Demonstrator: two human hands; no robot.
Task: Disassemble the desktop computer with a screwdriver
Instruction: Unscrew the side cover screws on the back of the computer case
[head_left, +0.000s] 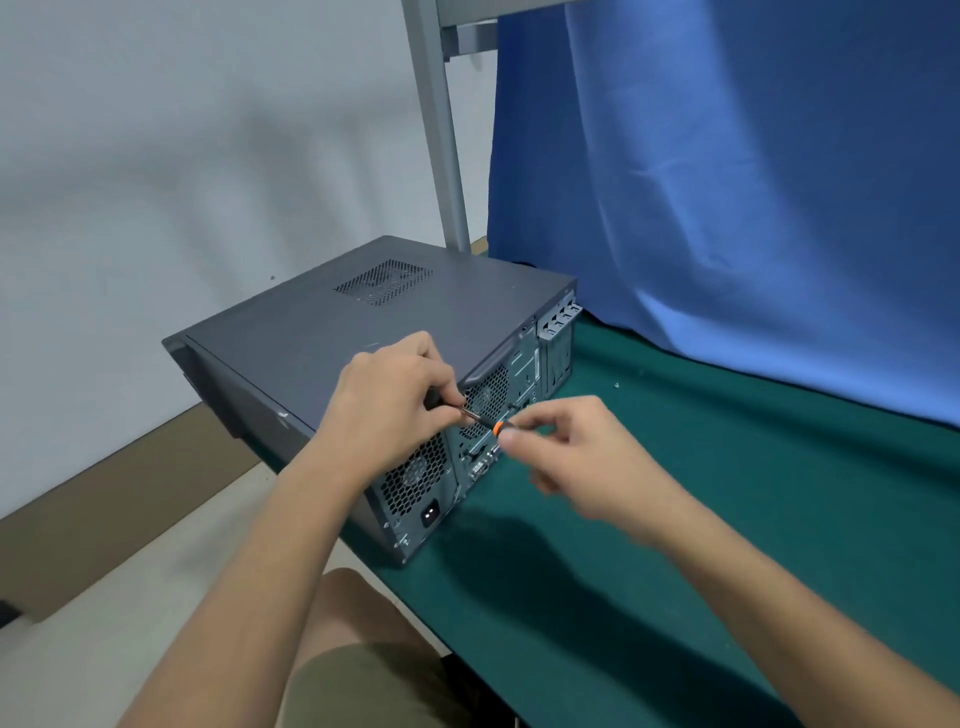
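A dark grey desktop computer (332, 332) lies on its side on the green table (727, 493), its rear panel with fan grilles and ports facing me. My left hand (387, 405) rests on the case's rear edge and pinches the metal shaft of a screwdriver (488, 422) near its tip. My right hand (566, 457) pinches the black handle end, just past the orange collar. The screwdriver lies roughly level in front of the rear fan grille. The tip is hidden by my left fingers.
A small screw (616, 385) lies on the green mat to the right of the case. A blue cloth (727, 182) hangs behind the table. A grey metal post (441, 130) rises behind the case. The case overhangs the table's left edge above the floor.
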